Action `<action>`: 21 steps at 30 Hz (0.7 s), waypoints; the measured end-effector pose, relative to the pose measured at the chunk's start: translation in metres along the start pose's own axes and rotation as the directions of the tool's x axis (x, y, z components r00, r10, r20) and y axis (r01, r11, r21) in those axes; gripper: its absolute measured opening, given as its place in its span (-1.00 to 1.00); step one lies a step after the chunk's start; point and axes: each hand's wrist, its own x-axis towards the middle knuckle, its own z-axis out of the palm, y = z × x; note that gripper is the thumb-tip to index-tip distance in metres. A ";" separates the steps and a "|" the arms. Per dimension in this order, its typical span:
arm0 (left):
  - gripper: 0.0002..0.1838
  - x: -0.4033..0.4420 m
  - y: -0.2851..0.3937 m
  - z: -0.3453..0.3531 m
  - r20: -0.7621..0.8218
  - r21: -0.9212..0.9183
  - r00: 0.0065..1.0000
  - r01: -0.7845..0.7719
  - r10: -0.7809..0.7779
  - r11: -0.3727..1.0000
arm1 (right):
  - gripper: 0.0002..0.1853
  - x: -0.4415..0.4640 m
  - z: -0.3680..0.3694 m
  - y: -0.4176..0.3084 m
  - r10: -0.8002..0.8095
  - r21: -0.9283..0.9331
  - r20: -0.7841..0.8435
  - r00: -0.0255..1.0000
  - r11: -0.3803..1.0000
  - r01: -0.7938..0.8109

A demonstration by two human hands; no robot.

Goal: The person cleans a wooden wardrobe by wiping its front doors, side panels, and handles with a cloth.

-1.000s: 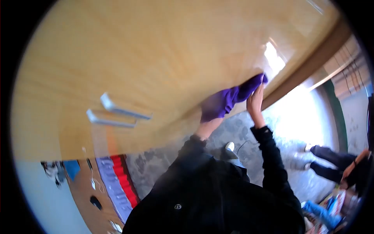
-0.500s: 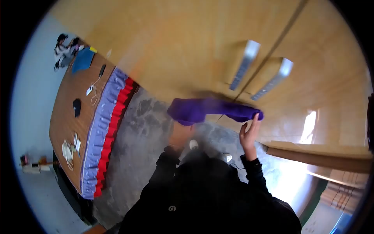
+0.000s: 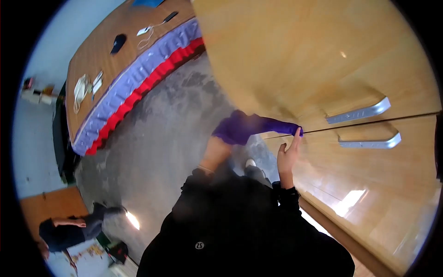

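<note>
A purple cloth [image 3: 237, 128] stretches between my two hands in front of the wooden cabinet doors [image 3: 314, 60]. My left hand [image 3: 216, 152] is at the cloth's left end; its fingers are hidden under the fabric. At the right end, the raised fingers of my right hand [image 3: 289, 154] meet the narrow tip of the cloth, with the thumb apart from them. Just right of that tip runs the gap between the doors, with a silver handle [image 3: 360, 111] on one side and a second handle [image 3: 371, 141] on the other.
A brown table [image 3: 104, 57] with a lilac and red skirt stands at the upper left, bearing a black cap [image 3: 118, 43], a cable and a white strap. Another person [image 3: 69, 231] is at the lower left. Grey floor [image 3: 152, 120] lies between table and cabinet.
The view has swung left, so the door handles now appear farther right and the other person at lower left has come into view. The cloth remains between both hands.
</note>
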 end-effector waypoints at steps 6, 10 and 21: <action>-0.85 -0.110 -0.050 -0.050 -0.194 0.747 0.980 0.119 0.044 0.654 | -0.58 -0.015 0.009 -0.009 -0.266 0.160 0.281 0.922 0.960 0.228; -0.91 -0.167 -0.021 -0.090 -0.527 0.632 0.849 0.369 0.028 0.681 | -0.81 -0.029 0.047 -0.038 -0.401 0.356 0.442 0.802 0.899 0.254; -0.84 -0.345 0.007 -0.338 -0.872 0.488 0.423 0.787 0.246 0.378 | -0.82 -0.163 0.188 -0.346 -0.694 0.776 0.607 0.387 0.622 -0.101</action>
